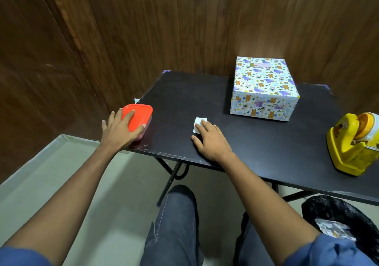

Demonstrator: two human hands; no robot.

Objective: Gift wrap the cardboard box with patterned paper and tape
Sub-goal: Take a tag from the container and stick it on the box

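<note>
On the black table (256, 142), left grip (120, 131) clasps a red container (137, 115), right grip (211, 140) flat.

Setting: plain indoor room corner, likely home or small office. Evidence: dark wood-panelled walls (184, 19); pale floor (114, 194); black folding-leg tabletop (184, 93); yellow tape dispenser (352, 142); black-lined waste bin (344, 214).

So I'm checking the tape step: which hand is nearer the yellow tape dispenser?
Right. The right hand rests mid-table on a small white paper, left of the yellow tape dispenser; the left hand holds the red container at the far edge.
</note>
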